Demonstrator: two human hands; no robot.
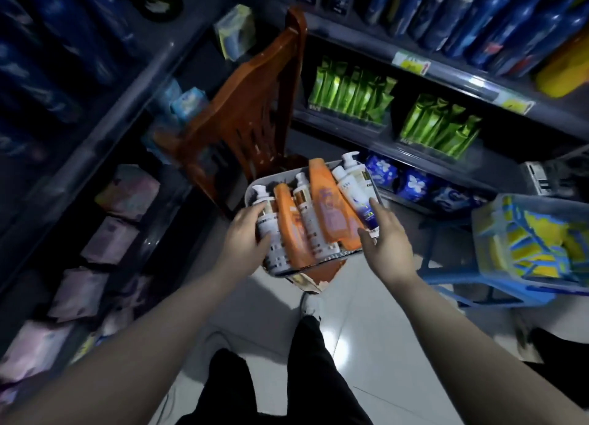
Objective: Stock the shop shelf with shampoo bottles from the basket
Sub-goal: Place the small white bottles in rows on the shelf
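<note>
A grey basket (255, 184) sits on the seat of a brown plastic chair (236, 112) and holds several shampoo bottles lying side by side. My left hand (245, 236) grips the leftmost white pump bottle (266, 220) in the basket. My right hand (387, 236) has its thumb and fingers around the lower end of a white and dark blue pump bottle (358, 195) at the basket's right side. Between them lie two orange bottles (328, 201) and another white pump bottle (307, 214). The shop shelf (446, 74) runs ahead and to the right.
Blue bottles fill the top shelf, green sachets (353, 93) stand on the middle shelf, and blue packs (411, 182) sit below. Shelves on the left hold pale packets (108, 236). A blue stool (478, 294) carrying a clear tub of yellow and blue packs (541, 243) stands at the right. My legs are on white floor tiles.
</note>
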